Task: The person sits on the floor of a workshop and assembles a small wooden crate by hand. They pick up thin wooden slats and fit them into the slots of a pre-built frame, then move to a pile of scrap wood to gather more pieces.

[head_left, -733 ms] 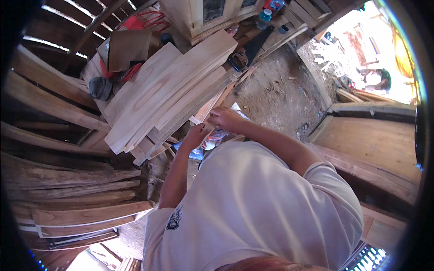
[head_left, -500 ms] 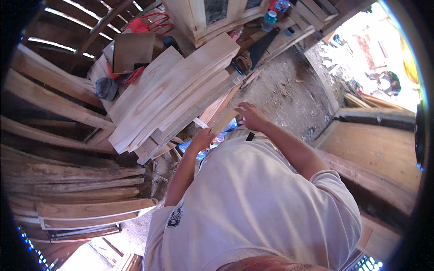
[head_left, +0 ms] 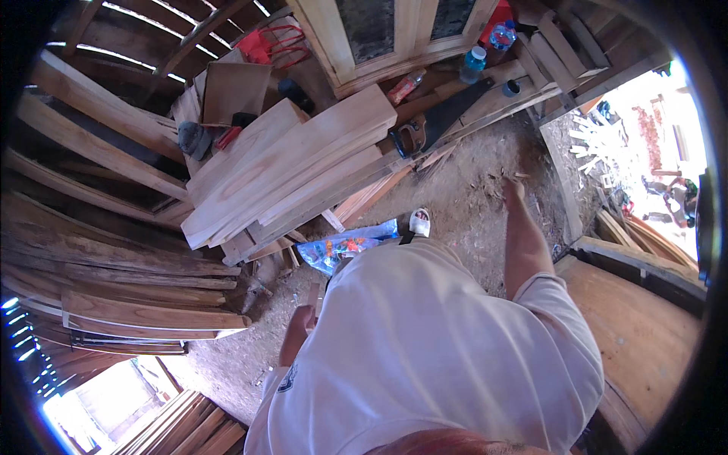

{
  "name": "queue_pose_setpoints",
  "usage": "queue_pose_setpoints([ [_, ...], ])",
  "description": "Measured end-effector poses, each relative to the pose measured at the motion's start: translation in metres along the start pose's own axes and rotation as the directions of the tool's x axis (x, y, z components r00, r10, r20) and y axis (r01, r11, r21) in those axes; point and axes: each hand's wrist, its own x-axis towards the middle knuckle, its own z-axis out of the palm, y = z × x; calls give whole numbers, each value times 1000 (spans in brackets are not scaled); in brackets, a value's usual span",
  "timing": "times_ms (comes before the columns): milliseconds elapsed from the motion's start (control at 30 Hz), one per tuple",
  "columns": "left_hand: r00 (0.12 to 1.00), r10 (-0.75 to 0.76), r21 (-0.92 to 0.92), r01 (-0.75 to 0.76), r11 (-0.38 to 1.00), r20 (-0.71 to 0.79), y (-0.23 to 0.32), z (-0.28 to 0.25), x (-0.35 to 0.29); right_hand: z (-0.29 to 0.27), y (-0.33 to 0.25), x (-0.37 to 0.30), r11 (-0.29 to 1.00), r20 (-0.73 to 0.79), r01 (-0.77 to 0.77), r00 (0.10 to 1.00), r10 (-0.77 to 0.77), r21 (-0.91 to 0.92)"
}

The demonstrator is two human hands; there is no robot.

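Low on the left, beside my shirt, my left hand point(head_left: 305, 318) is closed round a narrow wooden strip point(head_left: 313, 294); only its upper end shows. My right arm stretches forward and to the right over the dirt floor. At its end my right hand point(head_left: 514, 188) hangs with a few fingers apart and nothing visible in it. Between the arms, on the ground, lie a shiny blue plastic sheet point(head_left: 349, 244) with a red pattern and my foot in a white sandal point(head_left: 419, 221). Ahead, a stack of planed boards point(head_left: 296, 163) rests on the workbench.
A handsaw point(head_left: 432, 121) lies on the bench, near bottles point(head_left: 472, 65) and a framed wooden panel point(head_left: 402, 53). A cardboard box point(head_left: 233, 92) and a grey cap point(head_left: 195, 140) sit behind the boards. Long planks point(head_left: 144, 303) are stacked at left; a large wooden panel point(head_left: 637, 311) is at right.
My hands have parted: the left has dropped back to my side with the wooden strip, and the right has let go and swung out right. The sheet and sandal now show.
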Motion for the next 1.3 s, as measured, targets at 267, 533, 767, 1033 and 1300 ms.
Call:
queue_pose_setpoints([
  [267, 998, -46, 6, 46, 999, 51, 14, 40, -41, 117, 41, -65, -46, 809, 822, 547, -215, -568],
  [533, 993, 49, 148, -64, 987, 104, 111, 16, -7, 193, 47, -77, 419, 833, 799, 531, -154, -432],
  [767, 974, 77, 355, -151, 923, 214, 173, -11, 47, 68, 95, -102, 937, 452, 307, 868, -203, -169],
  [1033, 937, -12, 527, -185, 829, 349, 191, -26, 116, -44, 288, -297, 961, -15, -93, 996, 92, -262],
  [1300, 901, 30, 640, -330, 694, 433, 260, 41, 124, -12, 507, -552, 619, 381, -740, 511, 771, -262],
])
